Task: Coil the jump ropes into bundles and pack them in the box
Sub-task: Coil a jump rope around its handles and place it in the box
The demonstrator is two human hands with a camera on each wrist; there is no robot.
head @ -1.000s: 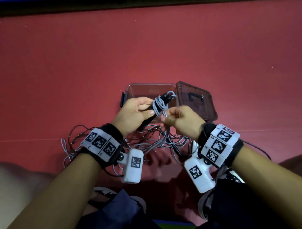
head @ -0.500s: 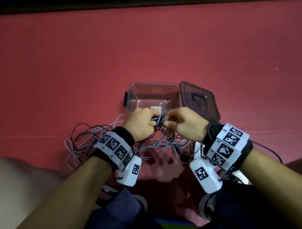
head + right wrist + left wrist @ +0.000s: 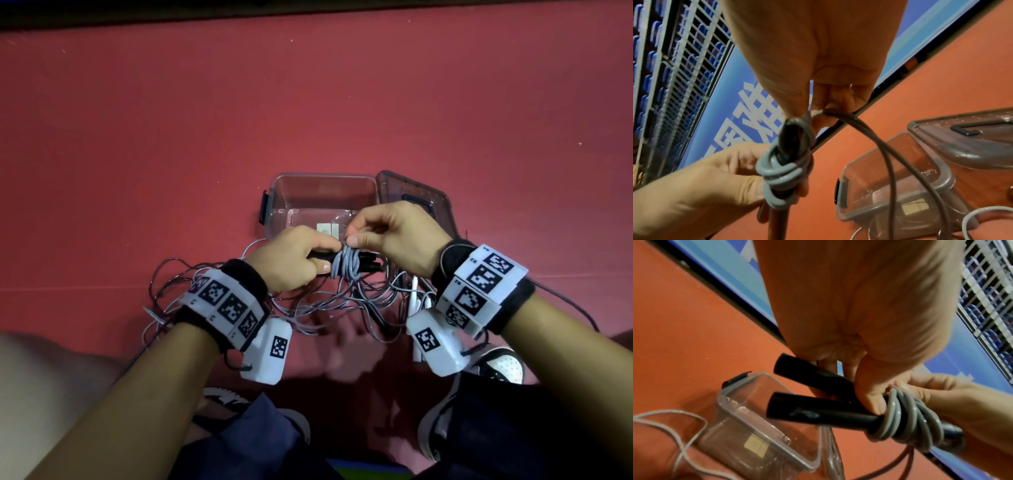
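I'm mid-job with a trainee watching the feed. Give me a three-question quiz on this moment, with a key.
1. True or false: the clear box on the red floor already holds a coiled rope.
2. Which hand grips the two black handles? A) left hand B) right hand C) neither
3. Fill in: the grey cord is wrapped around the ______.

Key
1. False: no rope lies inside it, and its lid lies open beside it.
2. A; the right hand pinches the cord at the wrap.
3. handles; more loose ropes lie tangled on the floor.
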